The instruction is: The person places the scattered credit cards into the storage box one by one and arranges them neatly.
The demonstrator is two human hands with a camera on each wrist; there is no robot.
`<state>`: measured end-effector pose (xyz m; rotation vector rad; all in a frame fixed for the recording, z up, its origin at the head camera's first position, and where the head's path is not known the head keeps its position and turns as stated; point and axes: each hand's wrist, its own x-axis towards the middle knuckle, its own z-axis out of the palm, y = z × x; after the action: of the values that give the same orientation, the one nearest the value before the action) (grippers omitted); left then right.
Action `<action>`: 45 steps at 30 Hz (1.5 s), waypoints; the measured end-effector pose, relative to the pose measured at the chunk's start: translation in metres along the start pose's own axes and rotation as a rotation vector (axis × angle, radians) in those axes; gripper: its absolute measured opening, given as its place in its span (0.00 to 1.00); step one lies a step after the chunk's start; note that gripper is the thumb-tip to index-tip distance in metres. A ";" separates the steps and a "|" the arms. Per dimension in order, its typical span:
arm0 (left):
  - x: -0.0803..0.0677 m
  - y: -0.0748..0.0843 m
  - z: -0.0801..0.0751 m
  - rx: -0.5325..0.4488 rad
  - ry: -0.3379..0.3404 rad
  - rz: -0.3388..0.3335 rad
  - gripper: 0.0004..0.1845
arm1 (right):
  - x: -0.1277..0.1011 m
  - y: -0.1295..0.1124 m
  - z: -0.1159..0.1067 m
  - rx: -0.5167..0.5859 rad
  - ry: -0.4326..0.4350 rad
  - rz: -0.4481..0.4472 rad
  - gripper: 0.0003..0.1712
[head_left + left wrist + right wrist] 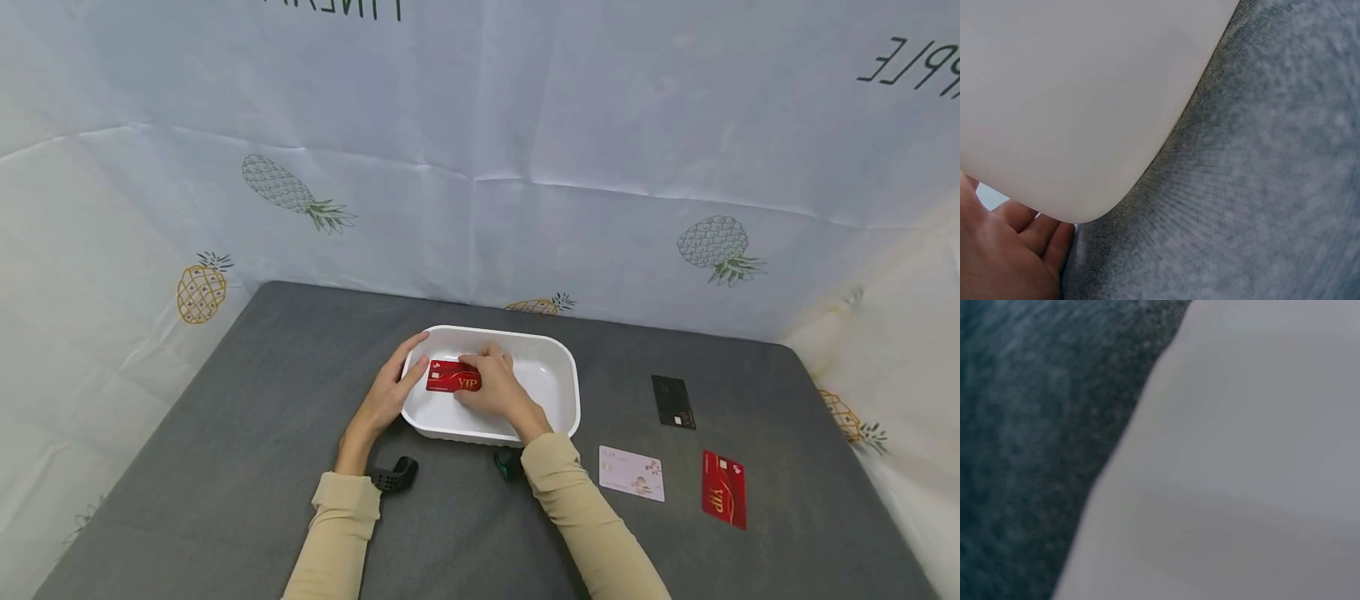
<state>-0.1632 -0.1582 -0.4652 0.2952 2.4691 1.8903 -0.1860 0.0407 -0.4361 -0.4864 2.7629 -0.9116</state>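
A white rectangular plastic basin (553,382) stands on the grey cloth. My left hand (384,398) grips its left end, with the thumb over the rim and the fingers along the outside. In the left wrist view those fingers (1041,236) show beside the basin's rounded corner. Inside the basin, toward the left end, is a red card (447,377) printed VIP. My right hand (495,387) reaches over the near rim and pinches this card by its long edges, hiding its right end. The right wrist view shows only the blurred basin wall (1229,444) and cloth.
Right of the basin, on the cloth-covered table (225,467), lie a black card (673,402), a pale pink card (632,473) and another red VIP card (724,490). A black wristband device (396,475) sits on the left wrist. Behind the table hangs a pineapple-print curtain (480,233).
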 end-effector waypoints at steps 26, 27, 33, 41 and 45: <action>0.002 -0.002 0.002 0.001 0.014 -0.003 0.29 | -0.014 0.001 -0.022 0.148 0.121 -0.044 0.30; 0.002 -0.002 0.002 0.000 0.016 -0.004 0.29 | -0.015 0.001 -0.024 0.157 0.131 -0.053 0.30; 0.002 -0.002 0.001 -0.011 0.024 0.001 0.28 | -0.023 0.004 -0.034 0.214 0.205 -0.090 0.30; 0.001 -0.001 0.001 0.003 0.021 0.003 0.28 | -0.042 0.009 -0.050 0.278 0.277 -0.100 0.33; 0.002 -0.002 0.002 -0.003 0.022 0.004 0.28 | -0.051 0.012 -0.058 0.301 0.339 -0.124 0.32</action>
<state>-0.1651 -0.1567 -0.4672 0.2811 2.4812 1.9087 -0.1584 0.1001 -0.3933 -0.4931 2.8288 -1.5383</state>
